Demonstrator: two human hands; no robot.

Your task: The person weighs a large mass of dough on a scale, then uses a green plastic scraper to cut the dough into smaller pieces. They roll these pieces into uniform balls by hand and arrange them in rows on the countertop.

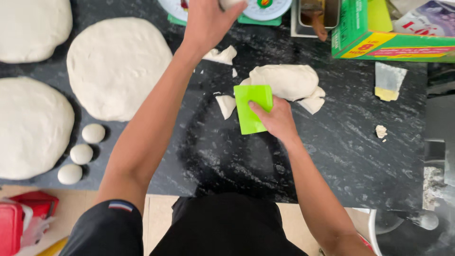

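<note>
Black stone counter, dough all over.
Right hand grips green scraper at dough lump's eight o'clock; left hand closes on a dough piece at twelve.

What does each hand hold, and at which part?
Right hand holds the green scraper by its right edge. Left hand grips a dough piece, mostly hidden.

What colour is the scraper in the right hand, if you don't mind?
Bright green scraper, head view.
</note>
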